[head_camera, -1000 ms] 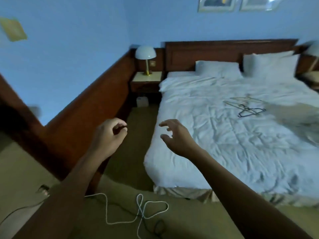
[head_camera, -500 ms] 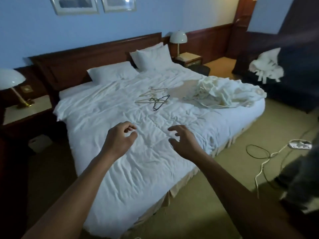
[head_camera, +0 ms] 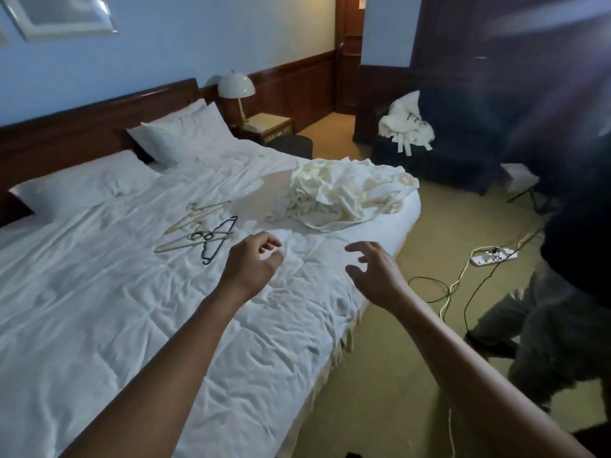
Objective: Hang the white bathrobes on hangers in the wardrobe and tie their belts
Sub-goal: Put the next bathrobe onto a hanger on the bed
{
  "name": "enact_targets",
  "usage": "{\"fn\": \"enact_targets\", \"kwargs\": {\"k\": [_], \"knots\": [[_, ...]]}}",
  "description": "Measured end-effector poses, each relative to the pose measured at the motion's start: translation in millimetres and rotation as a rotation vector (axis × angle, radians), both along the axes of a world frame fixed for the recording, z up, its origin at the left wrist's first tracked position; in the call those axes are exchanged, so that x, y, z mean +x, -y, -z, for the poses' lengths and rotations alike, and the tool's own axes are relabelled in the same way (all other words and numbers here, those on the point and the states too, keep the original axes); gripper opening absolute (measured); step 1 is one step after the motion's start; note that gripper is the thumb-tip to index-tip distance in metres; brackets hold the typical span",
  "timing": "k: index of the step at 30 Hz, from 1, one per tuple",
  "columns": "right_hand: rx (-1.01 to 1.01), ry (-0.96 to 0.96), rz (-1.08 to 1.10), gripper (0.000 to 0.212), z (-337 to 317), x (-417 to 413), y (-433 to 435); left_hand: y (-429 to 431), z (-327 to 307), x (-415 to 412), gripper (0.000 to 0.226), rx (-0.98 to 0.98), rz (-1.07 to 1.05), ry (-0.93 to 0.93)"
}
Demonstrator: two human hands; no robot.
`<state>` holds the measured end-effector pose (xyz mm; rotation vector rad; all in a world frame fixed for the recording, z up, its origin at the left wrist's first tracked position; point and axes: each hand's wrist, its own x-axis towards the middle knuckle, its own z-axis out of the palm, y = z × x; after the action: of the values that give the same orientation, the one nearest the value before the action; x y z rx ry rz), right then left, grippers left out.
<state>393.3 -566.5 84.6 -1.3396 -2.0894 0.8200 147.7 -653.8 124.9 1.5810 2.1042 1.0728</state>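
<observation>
A crumpled white bathrobe [head_camera: 344, 193] lies on the far right corner of the bed [head_camera: 132, 309]. A second white bathrobe [head_camera: 406, 127] with its belt hanging is heaped on a dark armchair [head_camera: 463, 150] beyond the bed. Several hangers [head_camera: 201, 234], pale ones and a black one, lie together on the duvet. My left hand [head_camera: 251, 262] hovers over the duvet just right of the hangers, fingers loosely curled and empty. My right hand [head_camera: 373, 269] hangs over the bed's right edge, fingers spread, holding nothing.
A power strip [head_camera: 492, 256] and trailing cables [head_camera: 443, 292] lie on the carpet right of the bed. Another person [head_camera: 562, 309] in dark clothes stands at the right. A lamp [head_camera: 236, 89] sits on the nightstand [head_camera: 267, 125]; a doorway opens behind it.
My view has swung right, from the bed's left side to its right side, bringing the bathrobes, armchair and the other person into sight. Both hands stay raised and empty.
</observation>
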Motion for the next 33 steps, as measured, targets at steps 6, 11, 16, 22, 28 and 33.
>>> {"fn": "enact_targets", "kwargs": {"k": [6,11,16,22,28,33], "knots": [[-0.013,0.037,0.026,0.039,-3,21,-132,-139,6,14,0.009,-0.029,-0.005,0.067],[-0.034,0.04,0.045,0.039,2,21,-220,-233,11,11,0.011,-0.045,0.0,0.059],[-0.045,0.066,0.045,0.04,14,9,-305,-324,27,-8,0.01,-0.068,-0.006,0.076],[-0.048,0.108,0.049,0.039,31,-17,-422,-441,42,-36,0.01,-0.089,-0.016,0.164],[-0.102,0.18,0.044,0.039,55,-40,-528,-539,62,-60,0.01,-0.149,-0.04,0.252],[-0.186,0.252,-0.011,0.043,84,-63,-605,-599,89,-76,0.01,-0.235,-0.062,0.269]]}}
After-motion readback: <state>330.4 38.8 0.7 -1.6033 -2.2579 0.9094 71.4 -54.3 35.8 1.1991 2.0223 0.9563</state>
